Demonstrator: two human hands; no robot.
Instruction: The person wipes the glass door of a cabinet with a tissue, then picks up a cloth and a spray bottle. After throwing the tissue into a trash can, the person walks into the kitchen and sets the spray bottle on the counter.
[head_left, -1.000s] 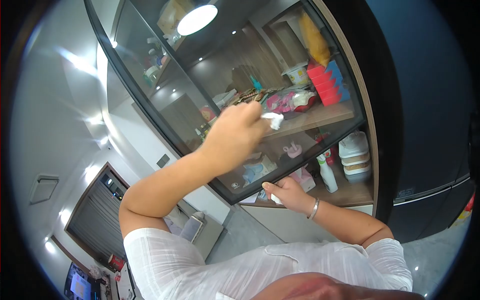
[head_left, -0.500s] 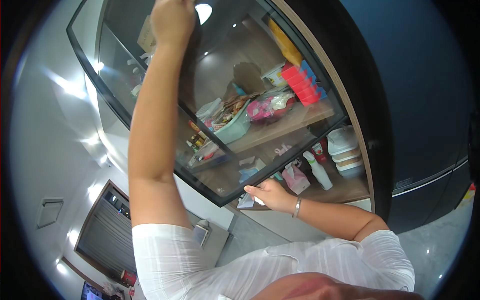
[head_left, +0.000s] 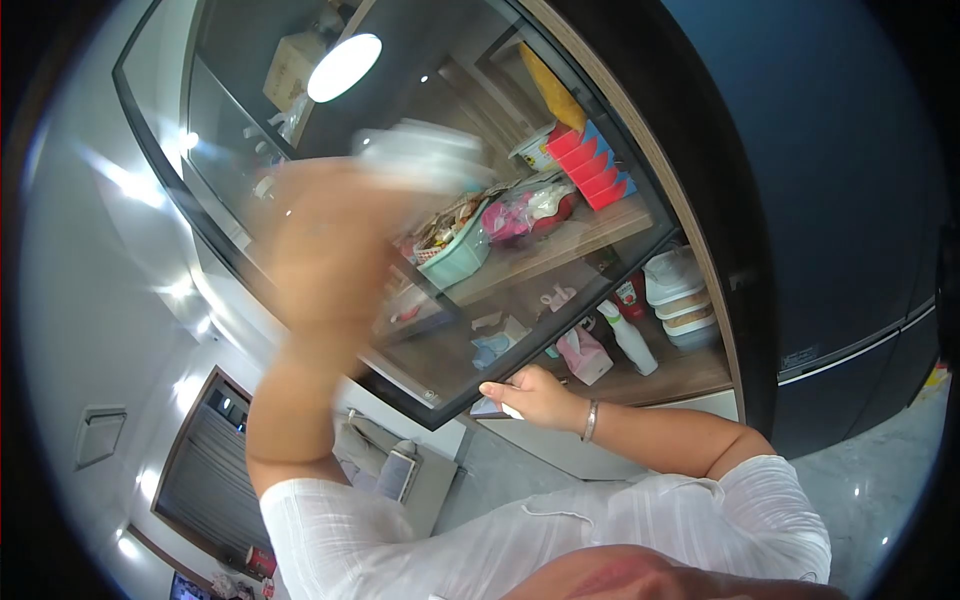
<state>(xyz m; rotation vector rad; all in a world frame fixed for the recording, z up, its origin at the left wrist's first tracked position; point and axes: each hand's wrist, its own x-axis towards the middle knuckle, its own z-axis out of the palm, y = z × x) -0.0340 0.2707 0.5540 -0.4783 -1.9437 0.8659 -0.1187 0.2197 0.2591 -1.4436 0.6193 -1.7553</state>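
Note:
My left hand (head_left: 330, 230), smeared by motion, is in front of the glass cabinet door (head_left: 400, 385). A blurred white cloth (head_left: 425, 155) is in it, against or close to the pane; contact cannot be made out. Down at the door's lower corner, my right hand (head_left: 540, 397) grips the black frame, thumb in front. A bit of something white shows under its fingers. The door stands swung out from the cabinet. Behind the glass sit a mint-green basket (head_left: 458, 262) of small items, a pink bag (head_left: 510, 218) and a red tiered holder (head_left: 590, 170).
On the lower shelf stand a white spray bottle (head_left: 628, 338), a pink tissue pack (head_left: 583, 355) and stacked food containers (head_left: 682, 300). A dark fridge (head_left: 860, 200) stands to the right. A sofa (head_left: 385, 455) and a curtained window (head_left: 200, 460) lie behind at left.
My left hand has come down from the top of the door to its middle, bringing the white cloth into view. My right hand keeps its grip on the frame, and the door has shifted slightly.

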